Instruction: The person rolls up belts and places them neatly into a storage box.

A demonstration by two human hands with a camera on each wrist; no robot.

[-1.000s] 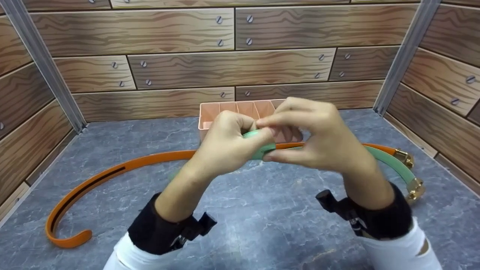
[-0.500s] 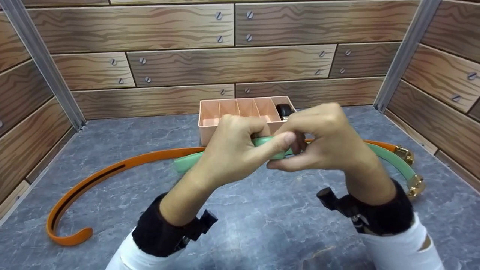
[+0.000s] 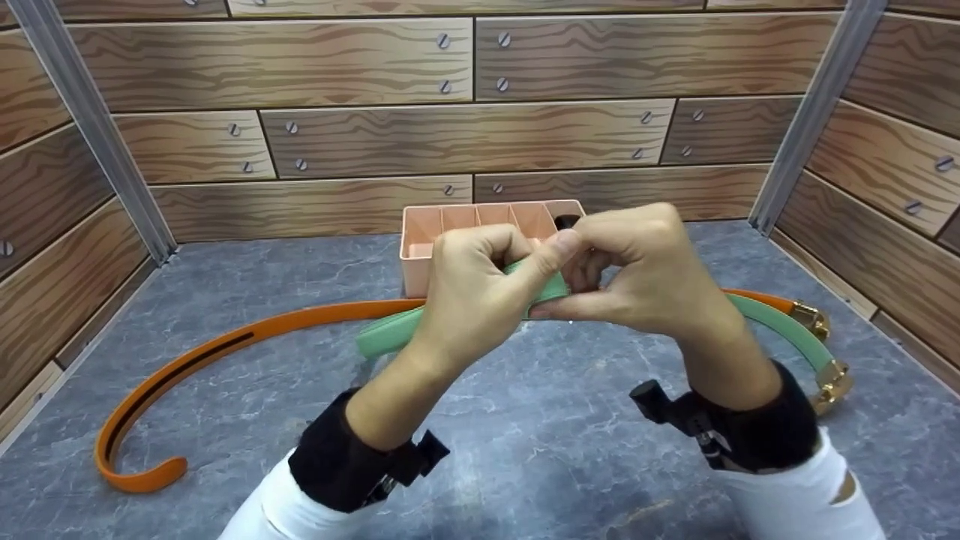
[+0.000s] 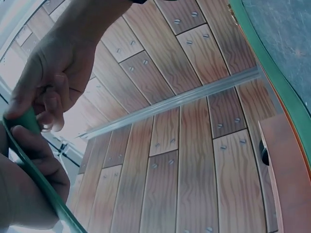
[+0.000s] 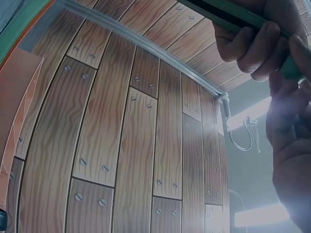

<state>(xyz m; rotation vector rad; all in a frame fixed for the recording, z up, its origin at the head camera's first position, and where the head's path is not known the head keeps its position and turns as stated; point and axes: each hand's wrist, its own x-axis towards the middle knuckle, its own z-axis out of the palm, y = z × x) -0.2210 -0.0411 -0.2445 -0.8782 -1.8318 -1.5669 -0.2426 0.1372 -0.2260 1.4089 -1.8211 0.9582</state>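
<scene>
A green belt [image 3: 391,333] is bent in the left hand [image 3: 472,300] in the head view, with a free stretch jutting out to the left. The left fingers curl round it and the thumb lies along its top. The right hand [image 3: 645,277] pinches the belt's bent part beside the left thumb; both hands touch there. In the left wrist view, the right hand [image 4: 58,87] holds a short green end. A dark slot-like line runs along the green strip [image 5: 228,14] in the right wrist view. The rest of the belt passes behind the right hand to a gold buckle [image 3: 831,379].
An orange belt [image 3: 315,312] curves across the grey table [image 3: 480,465], its tip curled at the left and its gold buckle [image 3: 810,319] at the right. Behind the hands stands a pink divided box [image 3: 420,277] with a black object [image 3: 567,222]. Wood-patterned walls enclose the table.
The left hand's thumb has shifted up and right over the green belt toward the right fingers. The belt's free stretch has come into view left of the left hand. The orange belt lies unchanged.
</scene>
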